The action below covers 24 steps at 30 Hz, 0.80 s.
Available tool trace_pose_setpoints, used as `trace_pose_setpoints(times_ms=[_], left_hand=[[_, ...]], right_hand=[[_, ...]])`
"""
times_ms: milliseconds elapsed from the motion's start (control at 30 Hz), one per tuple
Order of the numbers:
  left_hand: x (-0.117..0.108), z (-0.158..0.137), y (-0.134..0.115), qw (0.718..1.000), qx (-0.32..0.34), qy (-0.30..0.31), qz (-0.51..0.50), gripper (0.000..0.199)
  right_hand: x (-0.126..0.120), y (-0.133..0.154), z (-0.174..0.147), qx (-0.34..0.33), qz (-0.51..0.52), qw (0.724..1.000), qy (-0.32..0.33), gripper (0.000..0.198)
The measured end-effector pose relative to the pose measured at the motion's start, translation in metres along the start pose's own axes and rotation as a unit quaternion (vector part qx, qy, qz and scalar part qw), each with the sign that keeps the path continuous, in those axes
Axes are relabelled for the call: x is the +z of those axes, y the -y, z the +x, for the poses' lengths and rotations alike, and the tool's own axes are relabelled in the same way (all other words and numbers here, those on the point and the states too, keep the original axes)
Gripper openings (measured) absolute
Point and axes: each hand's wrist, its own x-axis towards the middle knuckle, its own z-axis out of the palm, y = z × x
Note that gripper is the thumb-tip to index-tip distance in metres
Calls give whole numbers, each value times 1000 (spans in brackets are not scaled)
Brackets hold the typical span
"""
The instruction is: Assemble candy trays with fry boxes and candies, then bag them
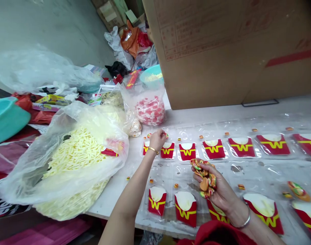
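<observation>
Two rows: red fry cartons [187, 151] seated in clear trays [267, 166]
Right hand [216, 187]: cupped around a stack of small burger toys [205, 178]
Near row: tiny burgers [176, 185] beside a few cartons; likely partly filled
Left hand [157, 139]: fingers pinched on one toy at the far row's left end
Far row: little pieces by most cartons
Bag [68, 160]: full of foam fries, left of trays

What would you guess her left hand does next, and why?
Probably it sets its small piece into the tray pocket beside the far-left red carton and returns for another. The left hand hovers there; the right hand holds a pile of toy pieces.
</observation>
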Motion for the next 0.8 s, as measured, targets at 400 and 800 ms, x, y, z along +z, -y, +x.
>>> trace_pose_setpoints(times_ms=[400,800], left_hand=[[-19,-49,-75,965,111,145,-186,25],[-7,-88,-118,913,131,213,-323,27]], right_hand=[[-2,12,7,-41,-6,999,-4,18],[-4,12,8,-106,-15,994,-26,23]])
